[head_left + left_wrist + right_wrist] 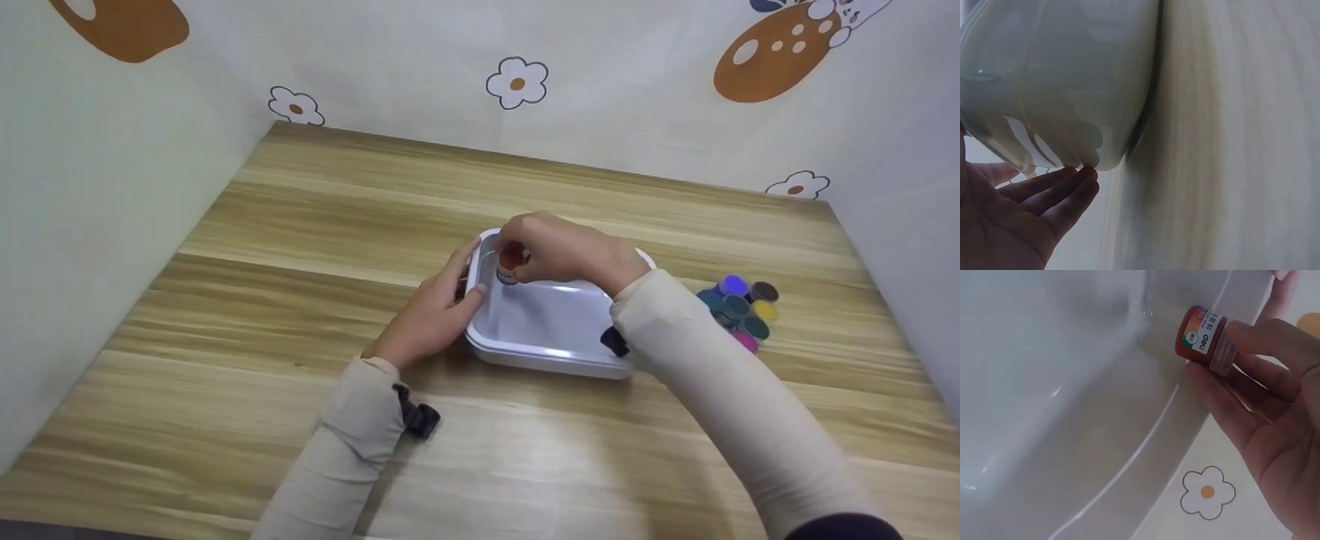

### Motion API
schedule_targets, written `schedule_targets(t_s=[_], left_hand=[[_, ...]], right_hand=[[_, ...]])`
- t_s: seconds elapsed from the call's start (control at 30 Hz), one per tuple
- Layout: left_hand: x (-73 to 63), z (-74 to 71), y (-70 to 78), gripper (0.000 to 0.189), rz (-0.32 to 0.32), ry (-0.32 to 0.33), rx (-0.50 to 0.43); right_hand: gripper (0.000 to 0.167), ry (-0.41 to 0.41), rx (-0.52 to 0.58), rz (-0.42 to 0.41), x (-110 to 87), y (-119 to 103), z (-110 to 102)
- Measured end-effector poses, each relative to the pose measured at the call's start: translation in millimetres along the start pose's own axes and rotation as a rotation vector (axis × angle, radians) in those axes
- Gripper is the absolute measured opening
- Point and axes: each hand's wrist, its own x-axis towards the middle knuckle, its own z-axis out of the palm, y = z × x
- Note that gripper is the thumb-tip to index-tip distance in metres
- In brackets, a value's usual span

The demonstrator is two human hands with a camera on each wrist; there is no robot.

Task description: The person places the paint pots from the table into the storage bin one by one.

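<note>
A white plastic basin [525,352] stands on the wooden table [300,225]. My right hand [517,253] reaches over the basin's far left corner and pinches a small red paint jar [510,262]. In the right wrist view the labelled jar [1199,337] lies tilted between thumb and fingers [1264,340] of my right hand [1229,360], above the basin's inner wall [1044,382]. My left hand [465,283] rests against the basin's left rim. The left wrist view shows its straight fingers [1055,191] touching the basin's outer wall [1072,73].
A cluster of several small paint jars [739,307] with coloured lids sits on the table right of the basin. Walls papered with flowers [517,82] close in the table at the back and both sides. Bare wood [1230,140] lies left of the basin.
</note>
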Motion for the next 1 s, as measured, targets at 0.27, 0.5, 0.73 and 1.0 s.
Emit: schedule_targets(t_s=[0.27,0.5,0.73,1.0], left_hand=[[0.6,1.0,1.4,0.066,0.007,0.007,0.025],[1.2,1.8,2.1,0.066,0.008,0.011,0.043],[1.4,0.3,3.6,0.066,0.015,0.018,0.040],[-0.6,-0.7,-1.1,0.066,0.001,0.017,0.051]], right_hand=[[0.012,-0.030,-0.108,0.022,6.4,-4.3,10.2],[0.014,-0.061,-0.203,0.039,9.6,-5.5,21.9],[0.016,-0.051,-0.187,0.025,11.8,-4.3,23.8],[0.022,-0.099,-0.104,0.003,10.3,-2.3,20.9]])
